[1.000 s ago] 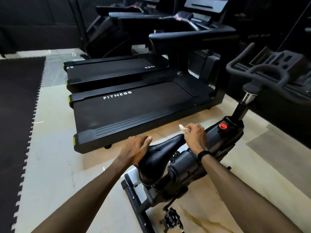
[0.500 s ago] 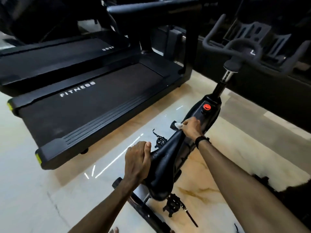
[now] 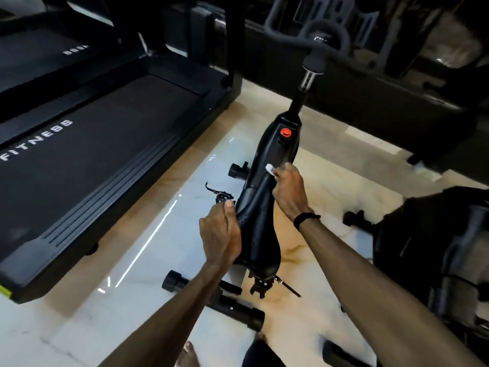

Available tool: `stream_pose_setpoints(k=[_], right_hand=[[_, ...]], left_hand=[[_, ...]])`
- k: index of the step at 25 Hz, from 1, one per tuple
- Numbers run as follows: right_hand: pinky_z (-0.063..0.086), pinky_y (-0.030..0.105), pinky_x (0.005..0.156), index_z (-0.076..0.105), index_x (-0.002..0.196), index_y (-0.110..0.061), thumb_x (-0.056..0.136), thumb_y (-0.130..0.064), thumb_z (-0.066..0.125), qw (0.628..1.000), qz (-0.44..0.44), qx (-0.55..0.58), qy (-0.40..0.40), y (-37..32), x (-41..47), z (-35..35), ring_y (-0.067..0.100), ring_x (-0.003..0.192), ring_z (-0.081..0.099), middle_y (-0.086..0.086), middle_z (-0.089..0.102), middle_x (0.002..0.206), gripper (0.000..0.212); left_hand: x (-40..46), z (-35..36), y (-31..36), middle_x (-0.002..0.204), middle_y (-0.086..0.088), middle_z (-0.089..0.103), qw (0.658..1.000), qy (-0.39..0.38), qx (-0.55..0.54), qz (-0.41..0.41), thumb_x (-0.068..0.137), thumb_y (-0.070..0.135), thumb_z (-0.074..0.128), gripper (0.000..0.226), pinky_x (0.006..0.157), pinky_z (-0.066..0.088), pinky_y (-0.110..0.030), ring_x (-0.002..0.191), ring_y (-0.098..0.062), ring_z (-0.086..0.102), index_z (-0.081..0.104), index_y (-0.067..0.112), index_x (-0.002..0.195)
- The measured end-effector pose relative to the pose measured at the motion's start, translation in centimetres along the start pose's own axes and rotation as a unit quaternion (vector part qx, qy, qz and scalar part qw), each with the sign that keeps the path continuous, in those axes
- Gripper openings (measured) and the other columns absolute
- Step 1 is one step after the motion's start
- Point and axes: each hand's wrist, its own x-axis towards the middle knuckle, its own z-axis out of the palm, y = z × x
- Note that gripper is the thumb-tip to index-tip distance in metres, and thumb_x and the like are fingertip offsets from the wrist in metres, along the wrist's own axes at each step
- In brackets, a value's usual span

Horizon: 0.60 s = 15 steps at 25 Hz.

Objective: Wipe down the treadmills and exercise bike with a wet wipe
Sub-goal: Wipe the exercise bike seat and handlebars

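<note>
The right hand point(image 3: 288, 190) pinched a white wet wipe point(image 3: 270, 169) against the exercise bike point(image 3: 275, 152) frame, while the left hand point(image 3: 219, 233) gripped the black saddle point(image 3: 258, 229) edge.

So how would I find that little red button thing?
Start at the black exercise bike standing on the pale glossy floor, right of the black treadmill. Follow its frame up from the black saddle toward the handlebar post. The small round red knob sits there, the bike's only bright spot.
</note>
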Motion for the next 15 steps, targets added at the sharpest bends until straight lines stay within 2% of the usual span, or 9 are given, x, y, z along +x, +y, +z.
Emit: stream_pose_setpoints(k=[3, 8, 10, 13, 15], right_hand=[[0.042, 0.035, 0.070, 0.069, 0.098, 0.003, 0.074, 0.020, 0.062, 0.997, -0.070, -0.019, 0.024, -1.4, -3.9, 0.2, 0.030, 0.083, 0.050, 0.008, 0.044, 0.082, 0.030], [0.043, 0.034, 0.081, 0.067, 0.104, 0.001, 0.071, 0.015, 0.065, 0.993, -0.101, -0.057, -0.025, -4.9, -9.2, -0.6, 0.026, 0.091, 0.048, 0.012, 0.056, 0.094, 0.036], [0.047, 0.034, 0.083, 0.066, 0.109, -0.001, 0.071, 0.016, 0.066, 0.992, -0.105, -0.054, -0.041, -5.4, -10.9, -1.1, 0.025, 0.094, 0.049, 0.010, 0.057, 0.096, 0.041], [0.042, 0.028, 0.081, 0.062, 0.122, -0.004, 0.075, 0.016, 0.065, 0.990, -0.119, -0.032, -0.073, -5.5, -13.7, -1.6, 0.022, 0.093, 0.047, 0.005, 0.052, 0.096, 0.052], [0.041, 0.029, 0.077, 0.062, 0.123, -0.005, 0.076, 0.018, 0.061, 0.987, -0.137, -0.015, -0.088, -5.8, -15.2, -2.2, 0.021, 0.090, 0.046, 0.004, 0.049, 0.093, 0.052]], left_hand=[[-0.1, -0.2, 0.2, 0.081, -0.004, 0.064, 1.000, -0.014, 0.003, -0.005, 0.098, 0.051, 0.013, 0.065, 0.079, 0.041, -0.042, 0.075, -0.024, 0.057, 0.063, 0.010, 0.087], [-0.3, -0.4, 0.4, 0.084, -0.006, 0.061, 0.999, -0.039, 0.031, -0.009, 0.101, 0.044, 0.016, 0.053, 0.084, 0.037, -0.044, 0.079, -0.028, 0.055, 0.055, 0.013, 0.085], [-0.4, -0.4, 0.4, 0.085, -0.006, 0.060, 0.998, -0.046, 0.028, -0.013, 0.101, 0.044, 0.015, 0.056, 0.085, 0.035, -0.042, 0.078, -0.024, 0.051, 0.058, 0.011, 0.087], [-0.4, -0.4, 0.2, 0.083, 0.001, 0.054, 0.999, -0.043, 0.021, -0.016, 0.100, 0.049, 0.011, 0.063, 0.083, 0.026, -0.033, 0.078, -0.018, 0.047, 0.058, 0.010, 0.085], [-0.5, -0.4, -0.1, 0.083, 0.001, 0.056, 0.999, -0.037, 0.013, -0.016, 0.096, 0.055, 0.007, 0.073, 0.083, 0.025, -0.032, 0.077, -0.018, 0.049, 0.062, 0.008, 0.086]])
